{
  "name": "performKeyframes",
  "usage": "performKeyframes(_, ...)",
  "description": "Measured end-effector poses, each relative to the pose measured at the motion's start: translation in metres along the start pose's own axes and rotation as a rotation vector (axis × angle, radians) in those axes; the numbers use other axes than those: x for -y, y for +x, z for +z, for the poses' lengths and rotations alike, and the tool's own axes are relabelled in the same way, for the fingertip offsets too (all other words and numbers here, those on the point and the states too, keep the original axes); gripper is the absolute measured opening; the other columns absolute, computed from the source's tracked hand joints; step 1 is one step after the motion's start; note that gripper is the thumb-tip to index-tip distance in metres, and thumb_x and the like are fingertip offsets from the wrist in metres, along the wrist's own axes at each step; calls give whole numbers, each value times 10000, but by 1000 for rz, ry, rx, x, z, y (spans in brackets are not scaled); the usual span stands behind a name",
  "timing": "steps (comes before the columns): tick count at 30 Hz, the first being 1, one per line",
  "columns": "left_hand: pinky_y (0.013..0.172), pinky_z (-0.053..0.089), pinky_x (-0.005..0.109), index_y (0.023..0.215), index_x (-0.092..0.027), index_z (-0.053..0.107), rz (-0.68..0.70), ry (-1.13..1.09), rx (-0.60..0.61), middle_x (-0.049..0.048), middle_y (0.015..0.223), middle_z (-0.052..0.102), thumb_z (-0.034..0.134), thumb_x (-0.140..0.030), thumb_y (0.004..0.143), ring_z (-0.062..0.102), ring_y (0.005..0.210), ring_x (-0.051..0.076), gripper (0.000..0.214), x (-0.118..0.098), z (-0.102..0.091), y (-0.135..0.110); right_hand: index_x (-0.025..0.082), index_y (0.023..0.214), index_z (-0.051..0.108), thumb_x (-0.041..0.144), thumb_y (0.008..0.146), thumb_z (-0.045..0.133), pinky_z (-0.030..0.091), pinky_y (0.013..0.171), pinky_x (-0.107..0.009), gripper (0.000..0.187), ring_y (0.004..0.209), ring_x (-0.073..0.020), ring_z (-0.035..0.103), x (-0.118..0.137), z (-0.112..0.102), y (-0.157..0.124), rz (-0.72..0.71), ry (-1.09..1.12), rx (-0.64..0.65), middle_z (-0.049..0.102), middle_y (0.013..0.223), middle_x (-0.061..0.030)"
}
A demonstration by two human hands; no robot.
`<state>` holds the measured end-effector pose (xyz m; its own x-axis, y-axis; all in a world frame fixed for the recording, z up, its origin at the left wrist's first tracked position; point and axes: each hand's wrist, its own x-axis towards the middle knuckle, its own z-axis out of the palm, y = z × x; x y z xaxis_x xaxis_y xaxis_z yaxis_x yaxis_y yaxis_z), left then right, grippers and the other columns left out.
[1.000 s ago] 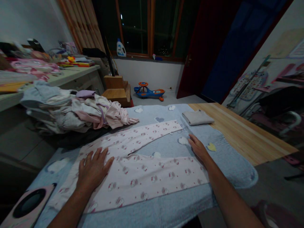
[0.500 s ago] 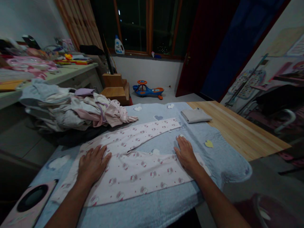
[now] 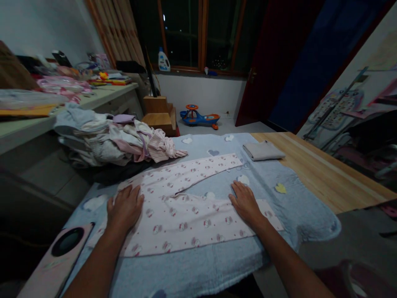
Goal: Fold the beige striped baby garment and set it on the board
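Note:
A pair of pink patterned child's trousers (image 3: 186,215) lies spread flat on a light blue towel (image 3: 297,207) that covers the table. My left hand (image 3: 125,207) lies open and flat on the waist end of the trousers. My right hand (image 3: 246,203) lies open and flat on the near leg, close to its cuff. The far leg (image 3: 198,171) stretches away toward a folded grey cloth (image 3: 263,150) at the towel's far edge.
A heap of unfolded clothes (image 3: 111,138) lies at the far left of the table. Bare wooden tabletop (image 3: 322,169) shows at the right. A pink board with a dark oval (image 3: 62,252) sits at the near left. A cluttered counter (image 3: 62,95) runs along the left wall.
My right hand has slid left from the towel beyond the cuff onto the near trouser leg. My left hand has stayed flat on the waist end. The view has shifted slightly.

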<state>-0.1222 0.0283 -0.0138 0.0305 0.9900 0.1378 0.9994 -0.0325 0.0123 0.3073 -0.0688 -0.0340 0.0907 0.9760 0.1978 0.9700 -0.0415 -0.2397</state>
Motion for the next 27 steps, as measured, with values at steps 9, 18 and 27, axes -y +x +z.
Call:
performKeyframes(9, 1020, 412, 477, 1397, -142, 533, -119, 32, -28, 197, 1463, 465, 325, -312, 978, 492, 1267, 347, 498, 8, -7, -1, 131, 1422, 512, 307, 952, 457, 233, 1188, -490, 505, 1441, -302, 366, 96, -6, 61, -224, 148, 161, 441, 1533, -163)
performKeyframes(18, 1039, 430, 468, 1410, -158, 534, -161, -29, -33, 203, 1509, 405, 413, -365, 958, 487, 1300, 352, 511, 12, 1, 2, 144, 1489, 430, 390, 996, 427, 120, 1222, -481, 551, 1499, -276, 240, 134, 27, 69, -312, 145, 246, 329, 1606, -123)
performKeyframes(27, 987, 490, 386, 1249, -137, 643, -260, -396, -120, 143, 1167, 688, 355, -278, 931, 629, 1124, 275, 452, 30, -3, 22, 157, 1473, 455, 374, 988, 444, 119, 1227, -467, 531, 1486, -267, 267, 132, 29, 70, -310, 151, 221, 357, 1595, -107)
